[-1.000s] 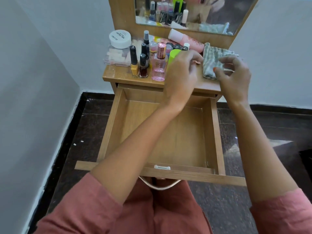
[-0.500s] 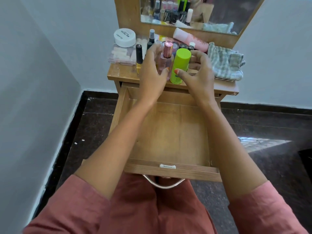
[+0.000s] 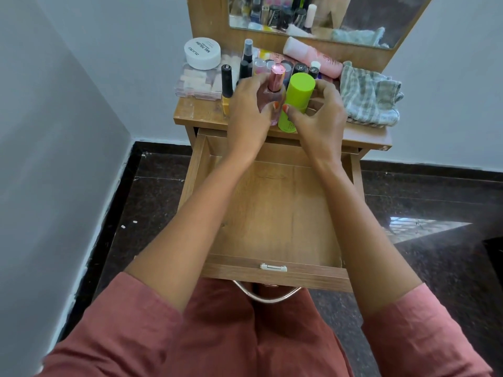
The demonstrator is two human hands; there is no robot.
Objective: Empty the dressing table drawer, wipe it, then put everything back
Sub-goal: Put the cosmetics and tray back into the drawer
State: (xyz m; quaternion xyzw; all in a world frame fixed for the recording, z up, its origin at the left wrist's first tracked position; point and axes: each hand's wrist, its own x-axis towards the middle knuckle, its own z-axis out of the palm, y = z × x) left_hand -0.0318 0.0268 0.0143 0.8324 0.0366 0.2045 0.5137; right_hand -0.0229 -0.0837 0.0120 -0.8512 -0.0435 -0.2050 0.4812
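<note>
Soft, even daylight fills my view, fairly bright. A window's glare lies on the dark floor (image 3: 430, 227) at my right. Shadows in the drawer (image 3: 272, 213) are faint. The wall (image 3: 54, 131) lines bow toward the edges. Everything looks slightly soft, the mirror (image 3: 340, 20) most.

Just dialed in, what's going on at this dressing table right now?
A person sits at the open drawer, whose visible floor shows no items. The left hand grips the pink perfume bottle and the right hand grips the green container, both upright at the front of the tabletop beside the other cosmetics. The checked cloth lies crumpled at the tabletop's right end. Refilling looks about to begin.
</note>
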